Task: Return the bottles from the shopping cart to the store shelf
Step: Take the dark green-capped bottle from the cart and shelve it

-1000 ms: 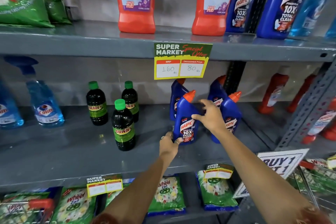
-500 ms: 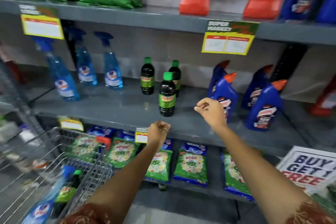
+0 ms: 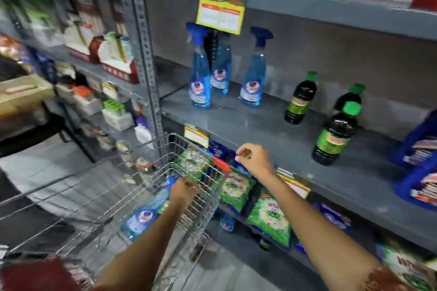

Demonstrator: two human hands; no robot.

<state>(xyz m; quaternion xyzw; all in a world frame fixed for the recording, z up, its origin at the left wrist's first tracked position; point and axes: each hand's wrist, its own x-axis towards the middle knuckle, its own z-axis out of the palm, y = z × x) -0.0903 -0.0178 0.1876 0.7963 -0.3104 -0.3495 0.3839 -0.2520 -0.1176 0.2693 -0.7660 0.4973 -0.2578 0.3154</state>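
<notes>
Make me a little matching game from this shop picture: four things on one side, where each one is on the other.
Things:
1. spray bottle with a white label
2. dark bottles with green caps
3. green packets
4. left hand

Places:
A. on the middle shelf
B. lying in the cart
C. below the middle shelf
D. over the cart

Pairs: 1-B, 2-A, 3-C, 4-D

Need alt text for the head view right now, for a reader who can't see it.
Left hand reaches into a wire shopping cart toward a blue spray bottle; the empty right hand hovers before a grey shelf holding three matching spray bottles and three green-capped dark bottles.
</notes>
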